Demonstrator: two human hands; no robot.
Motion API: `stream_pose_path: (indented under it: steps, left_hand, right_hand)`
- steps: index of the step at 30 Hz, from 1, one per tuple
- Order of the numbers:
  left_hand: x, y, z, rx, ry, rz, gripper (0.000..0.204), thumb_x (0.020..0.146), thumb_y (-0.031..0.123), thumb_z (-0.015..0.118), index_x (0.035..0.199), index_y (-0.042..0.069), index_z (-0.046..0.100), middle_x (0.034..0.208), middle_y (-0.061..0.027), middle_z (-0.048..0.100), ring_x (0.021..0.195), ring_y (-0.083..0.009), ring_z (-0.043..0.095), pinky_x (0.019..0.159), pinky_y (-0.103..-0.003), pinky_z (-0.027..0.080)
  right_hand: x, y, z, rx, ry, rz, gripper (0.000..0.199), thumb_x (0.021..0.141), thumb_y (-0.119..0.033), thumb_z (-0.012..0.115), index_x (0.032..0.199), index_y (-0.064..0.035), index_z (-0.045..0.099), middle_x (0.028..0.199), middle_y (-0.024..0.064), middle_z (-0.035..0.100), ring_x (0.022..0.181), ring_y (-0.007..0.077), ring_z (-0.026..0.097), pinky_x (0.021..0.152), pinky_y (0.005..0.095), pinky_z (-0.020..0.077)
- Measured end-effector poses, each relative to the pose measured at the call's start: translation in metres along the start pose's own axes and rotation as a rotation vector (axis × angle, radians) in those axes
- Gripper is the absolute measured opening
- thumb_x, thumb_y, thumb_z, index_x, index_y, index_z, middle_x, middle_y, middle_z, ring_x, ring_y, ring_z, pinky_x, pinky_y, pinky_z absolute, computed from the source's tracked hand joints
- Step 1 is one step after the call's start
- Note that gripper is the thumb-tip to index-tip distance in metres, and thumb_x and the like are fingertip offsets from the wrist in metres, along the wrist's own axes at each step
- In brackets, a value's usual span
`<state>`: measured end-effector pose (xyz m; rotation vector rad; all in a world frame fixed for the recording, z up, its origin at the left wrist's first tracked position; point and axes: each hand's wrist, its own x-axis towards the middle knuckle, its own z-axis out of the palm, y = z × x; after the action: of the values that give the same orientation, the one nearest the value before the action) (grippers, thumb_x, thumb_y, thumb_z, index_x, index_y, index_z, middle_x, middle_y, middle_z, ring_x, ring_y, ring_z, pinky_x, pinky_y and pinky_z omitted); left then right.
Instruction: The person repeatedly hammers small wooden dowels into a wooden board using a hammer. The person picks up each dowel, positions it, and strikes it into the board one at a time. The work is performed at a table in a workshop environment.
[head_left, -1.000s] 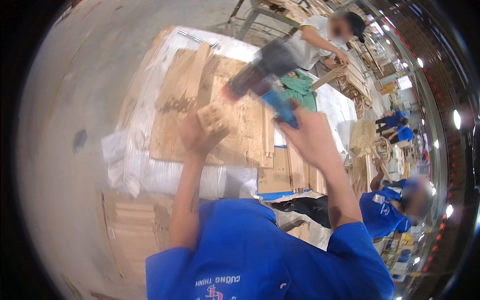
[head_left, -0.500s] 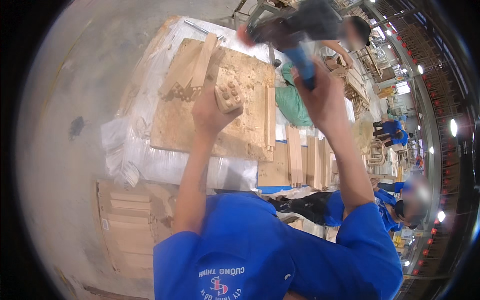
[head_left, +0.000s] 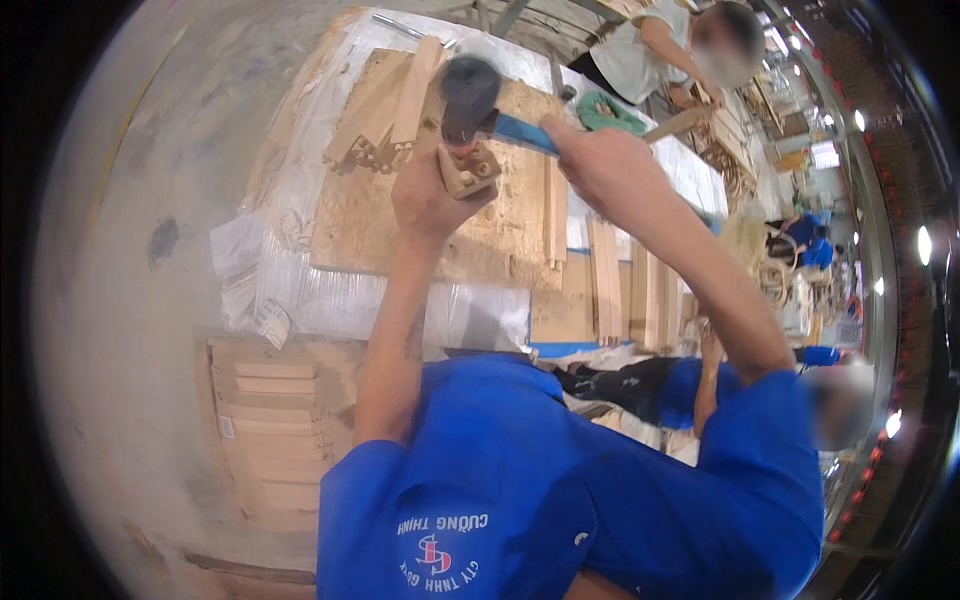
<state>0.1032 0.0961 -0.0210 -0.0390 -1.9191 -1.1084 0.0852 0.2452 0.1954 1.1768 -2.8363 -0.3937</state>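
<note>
Above the board-topped bench, the left hand [head_left: 432, 196] is raised with the forearm running straight up from the blue sleeve, its fingers wrapped round a small carved wooden block [head_left: 468, 168], which sits at the fingertips over the plywood sheet [head_left: 420, 235]. Right hand [head_left: 605, 165]: closed in a full grip on the blue handle of a mallet [head_left: 470, 92], arm extended forward and slightly bent at the elbow; the dark head of the mallet lies directly on top of the block, apparently touching it. Beyond the block, a bundle of wooden slats [head_left: 385, 105] lies on the sheet; further slats [head_left: 610, 285] stand side by side at the near right edge of the bench, over white plastic wrap [head_left: 300, 290]. A flat stack of timber pieces [head_left: 270, 440] rests on the floor to the left. Compared with half a second earlier, the mallet head has dropped from a raised position well above the block down onto it, the right arm has swung lower and forward, and the left hand holds the block at much the same spot over the sheet. A person in a pale shirt [head_left: 640, 55] works at the far end
</note>
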Motion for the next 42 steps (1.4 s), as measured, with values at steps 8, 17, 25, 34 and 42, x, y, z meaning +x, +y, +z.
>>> stream_pose_path:
  steps: [8, 17, 25, 34, 42]
  left_hand:
    - [-0.012, 0.004, 0.005, 0.053, 0.056, 0.002, 0.077, 0.052, 0.034, 0.095, 0.115, 0.006, 0.059, 0.086, -0.0104, 0.066, 0.076, -0.03, 0.066, 0.066, -0.039, 0.053]
    - [-0.01, 0.005, -0.003, -0.007, -0.139, -0.022, 0.068, 0.053, 0.03, 0.095, 0.107, 0.006, 0.061, 0.085, -0.0119, 0.066, 0.078, -0.0324, 0.066, 0.067, -0.04, 0.053]
    - [-0.009, 0.011, -0.009, 0.103, -0.094, 0.053, 0.077, 0.05, 0.03, 0.095, 0.113, 0.004, 0.059, 0.091, -0.0122, 0.066, 0.081, -0.0321, 0.064, 0.069, -0.04, 0.051]
    - [-0.001, 0.016, -0.014, 0.079, -0.027, -0.082, 0.073, 0.059, 0.025, 0.091, 0.118, -0.001, 0.058, 0.099, -0.0143, 0.068, 0.088, -0.0283, 0.069, 0.077, -0.037, 0.057]
    - [-0.009, 0.004, -0.01, 0.007, -0.026, -0.028, 0.057, 0.066, 0.014, 0.087, 0.113, -0.004, 0.06, 0.1, -0.012, 0.069, 0.086, -0.0253, 0.069, 0.078, -0.035, 0.057]
  right_hand:
    - [-0.039, 0.0, -0.054, 0.51, 0.464, 0.347, 0.017, 0.095, -0.017, 0.069, 0.102, -0.0028, 0.061, 0.073, 0.0039, 0.063, 0.065, 0.0099, 0.054, 0.062, 0.0288, 0.0464]
    - [-0.046, 0.002, 0.0, 0.329, 0.067, 0.082, 0.032, 0.089, -0.015, 0.066, 0.116, -0.0039, 0.055, 0.069, 0.0211, 0.063, 0.066, 0.0407, 0.064, 0.059, 0.047, 0.0512]
    - [-0.066, -0.004, 0.01, 0.398, 0.031, 0.225, 0.034, 0.088, -0.015, 0.068, 0.117, -0.0057, 0.054, 0.076, 0.0182, 0.066, 0.068, 0.037, 0.068, 0.06, 0.0448, 0.0505]
    - [-0.106, -0.018, 0.024, 0.831, 0.233, 0.714, 0.042, 0.091, -0.026, 0.068, 0.124, -0.0022, 0.059, 0.091, 0.0152, 0.073, 0.084, 0.0314, 0.072, 0.078, 0.036, 0.0537]
    - [-0.157, -0.02, 0.121, 0.791, 0.312, 0.815, 0.034, 0.086, -0.03, 0.069, 0.113, -0.0099, 0.061, 0.078, 0.0162, 0.069, 0.071, 0.0394, 0.067, 0.063, 0.0481, 0.0507]
